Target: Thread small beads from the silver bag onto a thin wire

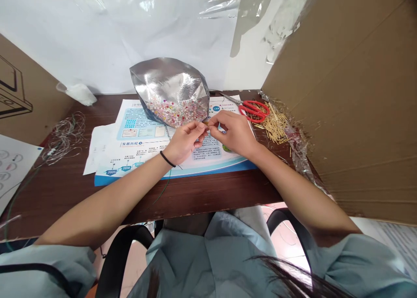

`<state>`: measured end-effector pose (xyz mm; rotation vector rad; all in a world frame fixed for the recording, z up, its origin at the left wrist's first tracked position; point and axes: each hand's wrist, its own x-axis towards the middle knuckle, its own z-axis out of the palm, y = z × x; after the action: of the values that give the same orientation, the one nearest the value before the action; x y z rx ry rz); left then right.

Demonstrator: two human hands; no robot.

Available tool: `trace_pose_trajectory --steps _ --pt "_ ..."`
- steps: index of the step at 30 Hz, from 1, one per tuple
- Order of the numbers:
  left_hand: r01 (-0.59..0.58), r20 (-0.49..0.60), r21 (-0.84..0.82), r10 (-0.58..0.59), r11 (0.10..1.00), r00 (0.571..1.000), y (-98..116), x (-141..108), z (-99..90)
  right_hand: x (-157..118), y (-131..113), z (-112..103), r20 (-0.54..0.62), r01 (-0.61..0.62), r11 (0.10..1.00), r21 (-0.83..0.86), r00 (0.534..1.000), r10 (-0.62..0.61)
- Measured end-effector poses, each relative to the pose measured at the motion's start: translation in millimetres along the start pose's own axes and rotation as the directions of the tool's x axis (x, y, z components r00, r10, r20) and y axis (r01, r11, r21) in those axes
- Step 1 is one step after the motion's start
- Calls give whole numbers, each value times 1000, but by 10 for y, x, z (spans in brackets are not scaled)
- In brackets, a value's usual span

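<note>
My left hand (188, 142) is closed, its thumb and fingers pinched together over the printed sheet (143, 135). Right against its fingertips, my right hand (233, 132) pinches too. Between them sits something tiny with a yellowish glint, mostly hidden by the fingers. A thin green thread (163, 189) trails from below my left hand to the table's front; whether the hand grips it, I cannot tell. Just behind the hands, an open silvery bag (166, 83) leans with many small coloured beads (177, 112) inside it.
Red-handled scissors (254, 110) lie right of the bag, beside a heap of thin golden sticks (275, 126). Tangled clear line (67, 137) lies at the left. Cardboard walls (352, 98) flank the dark table (195, 198); a small white bag (81, 94) rests at the back left.
</note>
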<state>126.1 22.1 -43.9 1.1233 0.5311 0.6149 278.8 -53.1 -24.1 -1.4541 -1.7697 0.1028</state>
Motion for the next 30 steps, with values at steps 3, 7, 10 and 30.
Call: trace_pose_trajectory --steps 3,7,10,30 --pt "-6 4 9 6 1000 1000 -6 -2 1 -4 5 5 -11 20 1000 1 1000 -20" --pt "-9 0 16 9 1000 1000 -8 -2 3 -12 10 11 -6 26 1000 -11 1000 -26" --pt "-8 0 20 8 1000 1000 -6 1 5 -16 14 14 -8 33 999 -18 999 -33" --pt "-7 -11 18 7 1000 1000 -4 -4 12 -27 22 -1 18 25 999 -40 1000 -24"
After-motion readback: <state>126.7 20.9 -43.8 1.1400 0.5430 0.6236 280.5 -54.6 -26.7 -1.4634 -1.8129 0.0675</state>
